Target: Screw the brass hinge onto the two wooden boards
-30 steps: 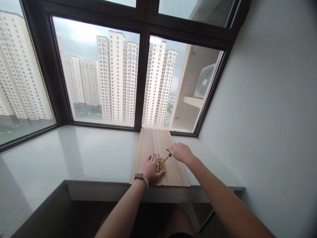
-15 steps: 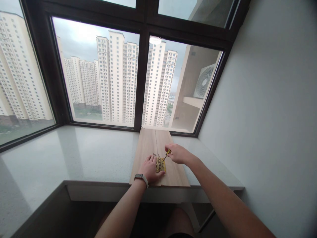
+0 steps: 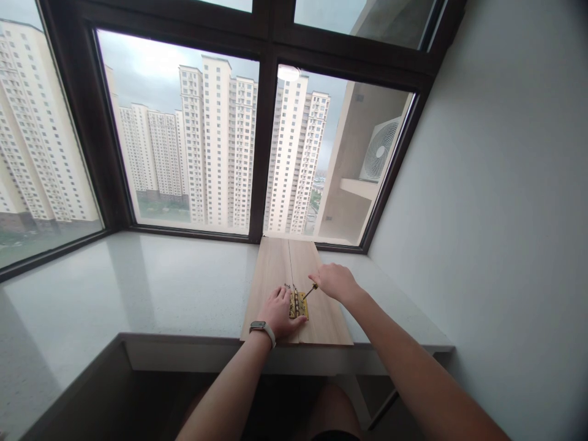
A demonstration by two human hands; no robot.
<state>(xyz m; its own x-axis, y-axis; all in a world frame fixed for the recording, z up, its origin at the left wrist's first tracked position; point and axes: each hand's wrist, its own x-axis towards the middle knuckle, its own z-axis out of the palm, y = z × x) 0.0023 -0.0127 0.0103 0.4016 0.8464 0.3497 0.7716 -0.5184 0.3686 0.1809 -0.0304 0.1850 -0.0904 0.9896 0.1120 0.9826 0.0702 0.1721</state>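
Clearly gold-coloured, shiny hinge point(image 3: 298, 304) (partly covered), flat on pale boards point(image 3: 304, 263).

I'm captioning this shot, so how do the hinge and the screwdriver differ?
The hinge lies flat on the boards; the screwdriver slants up from it. The hinge is broad, the screwdriver slim. The left hand rests on the hinge; the right hand grips the screwdriver. Both show yellow.

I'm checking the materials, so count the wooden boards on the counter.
2: the left board lies partly under the left hand; the right board lies alongside it, with the hinge spanning both. Any stacked beneath would be hidden.
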